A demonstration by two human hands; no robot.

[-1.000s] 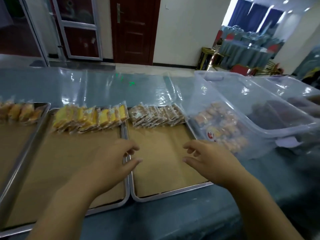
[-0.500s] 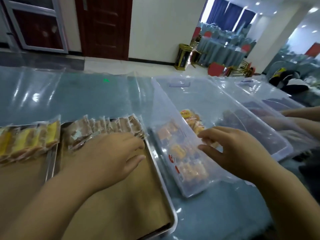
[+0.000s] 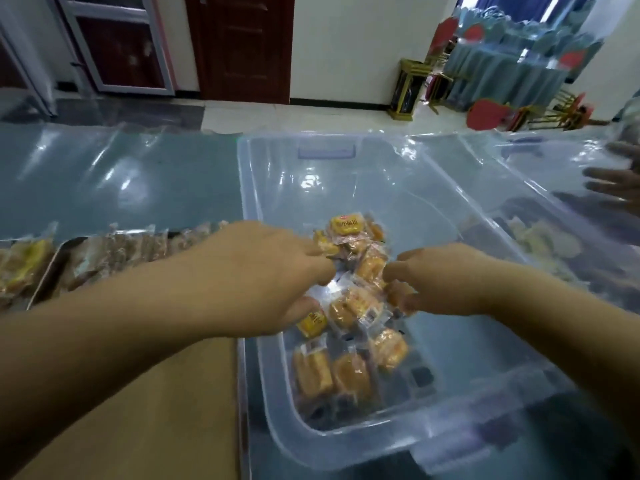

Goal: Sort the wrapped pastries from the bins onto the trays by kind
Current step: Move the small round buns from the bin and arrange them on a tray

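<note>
Teal table [image 3: 121, 174] | bin [image 3: 460, 368]: golden pastries [image 3: 349, 375], clear wrappers | left hand [image 3: 263, 278] grip unclear | right hand [image 3: 446, 278] pinches one

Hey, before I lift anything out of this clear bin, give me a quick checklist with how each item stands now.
1. Both hands in the bin: ok; left hand and right hand are over the wrapped pastries inside the clear bin.
2. Firm hold on a packet: cannot tell; fingertips sit among wrappers.
3. Room on the tray: ok, bare paper beside the bin.
4. Kind matches the brown row: cannot tell, blurred.
5. The other person's hands: ok, off to the right, apart from yours.
</note>
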